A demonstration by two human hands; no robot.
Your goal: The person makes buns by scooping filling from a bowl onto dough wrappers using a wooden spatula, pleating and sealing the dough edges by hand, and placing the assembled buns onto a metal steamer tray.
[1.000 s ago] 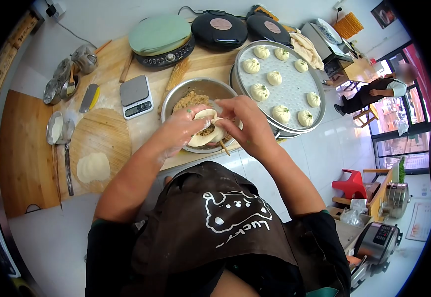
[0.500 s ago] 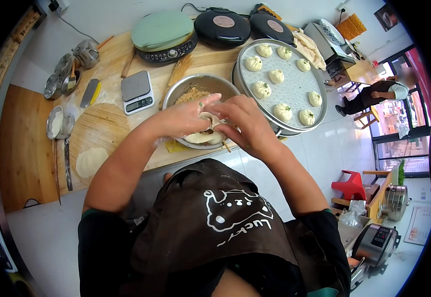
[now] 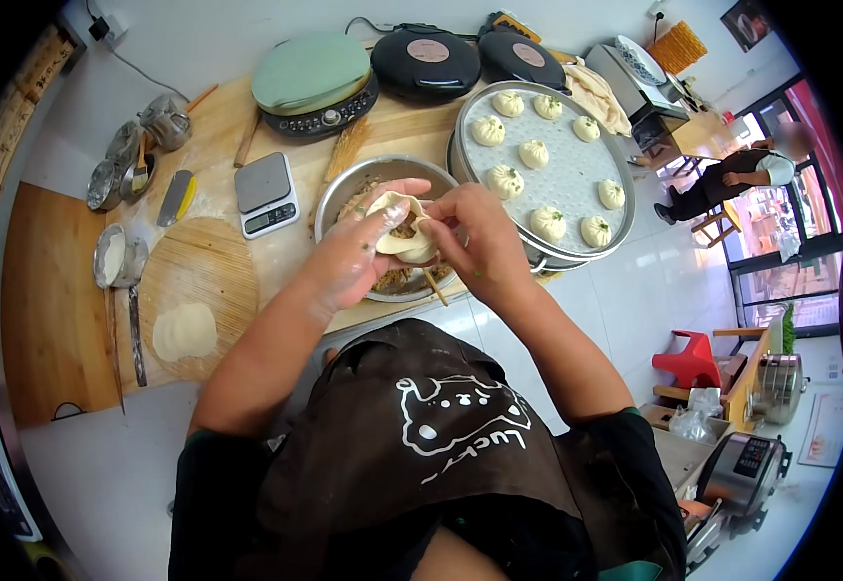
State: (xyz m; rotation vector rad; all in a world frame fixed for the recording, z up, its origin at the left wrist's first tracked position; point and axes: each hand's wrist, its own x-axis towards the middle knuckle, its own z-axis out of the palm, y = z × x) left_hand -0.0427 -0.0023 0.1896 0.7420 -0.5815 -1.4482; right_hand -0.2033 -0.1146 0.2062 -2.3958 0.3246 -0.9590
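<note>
My left hand [image 3: 356,250] cups a round dough wrapper [image 3: 400,244] with brown filling showing in its open middle. On its right edge, my right hand [image 3: 475,237] pinches the dough between thumb and fingers. Both hands are over a steel bowl [image 3: 330,198] of minced filling, and a wooden stick [image 3: 435,288] leans out over its near rim. Right of the bowl, a round perforated steamer tray [image 3: 569,160] carries several pleated buns [image 3: 534,154]. Flattened dough wrappers [image 3: 184,332] lie on a round wooden board [image 3: 199,266] at the left.
A kitchen scale [image 3: 267,194] stands left of the bowl. Behind are a green electric griddle [image 3: 311,77] and two black ones. Metal bowls, a scraper [image 3: 178,198] and a flour bowl [image 3: 117,257] are at the left. Another person [image 3: 731,179] stands far right, near a red stool [image 3: 688,360].
The wrapper, hidden partly by my fingers half a second ago, now shows its opening and filling. My left hand has turned and tilted the dough upward; my right hand stays at its edge.
</note>
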